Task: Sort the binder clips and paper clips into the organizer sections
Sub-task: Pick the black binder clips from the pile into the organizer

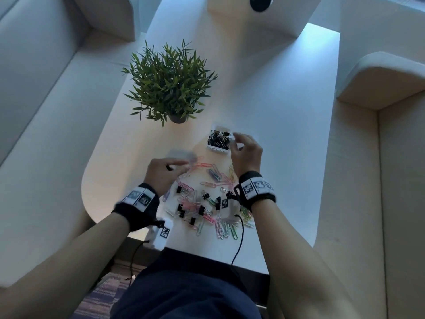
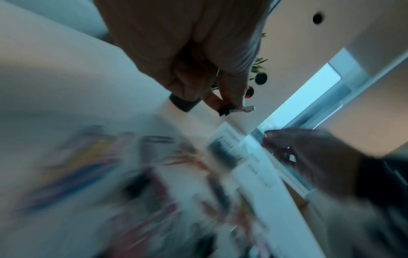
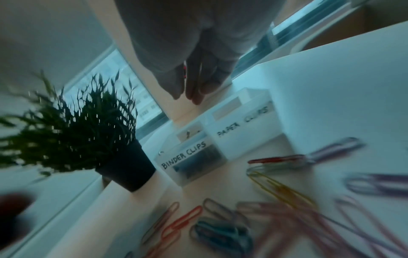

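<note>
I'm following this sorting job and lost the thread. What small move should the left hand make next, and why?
Probably carry the binder clip that the left hand pinches over to the section labelled BINDER CLIPS and drop it in. That section already holds black clips, and it stands just beyond the pile of clips, beside the plant.

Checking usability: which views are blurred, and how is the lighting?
Head: dim, bluish, mostly sharp; left hand slightly smeared. Left wrist: heavy motion blur over the table, though the pinched binder clip reads. Right wrist: paper clips streaked; organizer labels legible.
</note>
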### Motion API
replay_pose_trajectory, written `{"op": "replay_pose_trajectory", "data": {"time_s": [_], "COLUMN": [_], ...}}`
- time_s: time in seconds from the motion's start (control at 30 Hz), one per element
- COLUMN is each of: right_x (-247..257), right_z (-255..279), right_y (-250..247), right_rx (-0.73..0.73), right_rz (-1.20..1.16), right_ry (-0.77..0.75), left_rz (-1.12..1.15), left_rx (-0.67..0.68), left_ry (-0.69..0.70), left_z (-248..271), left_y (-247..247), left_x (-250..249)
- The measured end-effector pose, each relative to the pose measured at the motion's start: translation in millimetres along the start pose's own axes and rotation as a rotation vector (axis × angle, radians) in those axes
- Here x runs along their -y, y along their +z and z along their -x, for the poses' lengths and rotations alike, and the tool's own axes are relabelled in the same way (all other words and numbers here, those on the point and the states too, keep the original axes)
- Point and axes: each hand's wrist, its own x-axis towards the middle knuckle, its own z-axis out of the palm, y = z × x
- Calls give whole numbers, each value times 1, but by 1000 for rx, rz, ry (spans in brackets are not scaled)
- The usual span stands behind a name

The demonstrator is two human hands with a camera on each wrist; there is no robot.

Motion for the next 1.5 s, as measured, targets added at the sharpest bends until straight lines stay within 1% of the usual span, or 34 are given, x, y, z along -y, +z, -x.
{"op": "replay_pose_trajectory", "data": {"time_s": [0.1,0.2,0.27,0.33,0.43,0.47,0.5,0.6,0.63,0.67,0.73,0.77,0.8,0.87,0.93,1.03,1.13,1.23,1.3,1.4,1.43,1.5], "right_x": [-12,-25,-33,-40,-48,-49,-48,-42,-40,-37,-30,-28,-28,-31,-34,-37,-36,-37,-38,-41,-42,-44], "right_z": [32,70,91,108,124,128,130,131,130,129,128,128,128,129,129,126,122,119,116,110,108,105], "right_y": [-21,-39,-48,-53,-54,-52,-49,-37,-33,-28,-22,-20,-18,-14,-10,-7,-9,-13,-16,-27,-31,-39], "right_rx": [-101,-99,-64,-19,61,105,165,367,409,440,492,515,523,579,601,553,515,427,340,190,154,130], "right_rz": [-34,-17,8,21,43,50,66,164,202,241,314,333,341,368,400,413,351,208,116,-65,-168,-426], "right_ry": [60,128,151,177,177,158,132,22,-9,-44,-117,-154,-209,-285,-282,-256,-236,-168,-85,141,246,434], "left_rz": [15,-98,-240,-425,-735,-791,-815,-731,-707,-706,-767,-819,-876,-946,-949,-915,-837,-790,-754,-702,-679,-618], "left_rx": [64,109,147,217,343,344,313,175,182,245,445,524,570,587,560,526,506,474,462,462,457,431], "left_ry": [42,141,219,316,388,421,467,597,609,592,508,478,464,462,473,444,408,424,445,452,443,418], "left_z": [-29,-69,-92,-109,-117,-117,-114,-94,-83,-70,-40,-24,-11,7,12,6,0,-2,-3,-5,-6,-4], "left_y": [20,45,61,77,89,89,87,76,73,70,66,65,65,67,70,73,71,68,66,62,61,59], "left_x": [-41,-65,-75,-76,-70,-68,-67,-61,-55,-47,-23,-12,-2,12,18,25,30,29,30,31,30,25]}}
